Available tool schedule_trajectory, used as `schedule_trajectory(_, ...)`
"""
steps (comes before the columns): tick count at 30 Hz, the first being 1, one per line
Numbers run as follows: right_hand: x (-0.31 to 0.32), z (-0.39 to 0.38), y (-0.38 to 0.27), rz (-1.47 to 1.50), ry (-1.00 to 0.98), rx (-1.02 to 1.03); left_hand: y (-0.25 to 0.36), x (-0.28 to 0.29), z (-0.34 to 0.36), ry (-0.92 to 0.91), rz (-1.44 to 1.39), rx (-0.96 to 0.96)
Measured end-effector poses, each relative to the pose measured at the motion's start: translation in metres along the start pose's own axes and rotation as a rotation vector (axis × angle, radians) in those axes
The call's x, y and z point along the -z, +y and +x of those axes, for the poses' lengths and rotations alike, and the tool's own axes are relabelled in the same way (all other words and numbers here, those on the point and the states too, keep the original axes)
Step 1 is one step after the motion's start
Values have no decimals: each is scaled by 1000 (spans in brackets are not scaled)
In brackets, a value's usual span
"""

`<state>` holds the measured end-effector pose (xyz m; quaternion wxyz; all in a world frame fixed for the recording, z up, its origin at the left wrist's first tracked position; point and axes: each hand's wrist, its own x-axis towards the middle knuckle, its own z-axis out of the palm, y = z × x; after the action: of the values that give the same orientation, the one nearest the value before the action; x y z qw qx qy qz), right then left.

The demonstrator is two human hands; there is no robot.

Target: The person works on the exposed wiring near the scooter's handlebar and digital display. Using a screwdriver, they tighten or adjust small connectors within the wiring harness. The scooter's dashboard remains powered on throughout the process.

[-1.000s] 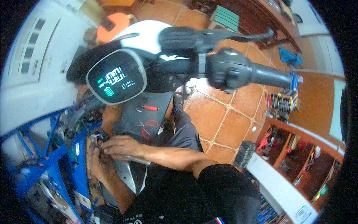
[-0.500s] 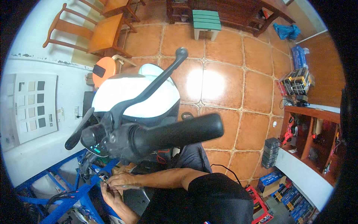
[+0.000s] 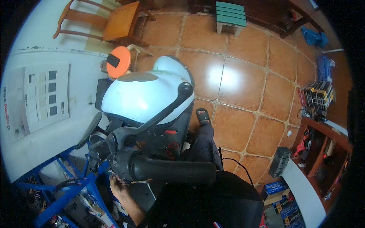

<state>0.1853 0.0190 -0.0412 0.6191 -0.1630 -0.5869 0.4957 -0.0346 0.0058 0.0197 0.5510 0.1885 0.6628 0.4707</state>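
Note:
A black handlebar grip (image 3: 175, 171) of a white-and-black scooter crosses the view just in front of me, with its brake lever (image 3: 157, 116) slanting up to a round tip. My left hand (image 3: 119, 190) is below the inner end of the grip, next to the switch housing (image 3: 99, 151). Its fingers are curled up together around something small near the fingertips, too small and partly covered to name. My right hand is hidden behind the grip and housing. The scooter's white front body (image 3: 133, 98) stands beyond the handlebar.
A blue metal rack (image 3: 57, 205) with cables and parts stands at the lower left. An orange stool (image 3: 123, 68) holds a dark phone-like slab (image 3: 113, 60). There are a wooden chair (image 3: 119, 22), a green slatted stool (image 3: 230, 15) and red-brown shelves (image 3: 323, 155) with tools.
My view has shifted, and the handlebar now sits lower and more level. My right hand and forearm, earlier visible beside the left hand, are now covered. A sandalled foot shows on the tiles.

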Motion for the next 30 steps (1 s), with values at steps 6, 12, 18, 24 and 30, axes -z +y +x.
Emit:
schedule_trajectory(6,17,-14,-8,-94,-121,3,2,-42,-33,-143,-117,75)
schedule_trajectory(12,-22,-13,13,-396,-30,148,-4,-17,-15,-282,-129,23)
schedule_trajectory(18,-58,-18,49,-341,193,193,-3,-27,-17,-101,-42,-35)
schedule_trajectory(24,-54,-18,38,-384,124,168,1,-22,-17,-88,-21,-6)
schedule_trajectory(30,-27,-11,24,-118,-187,-14,0,-22,-11,-54,37,27)
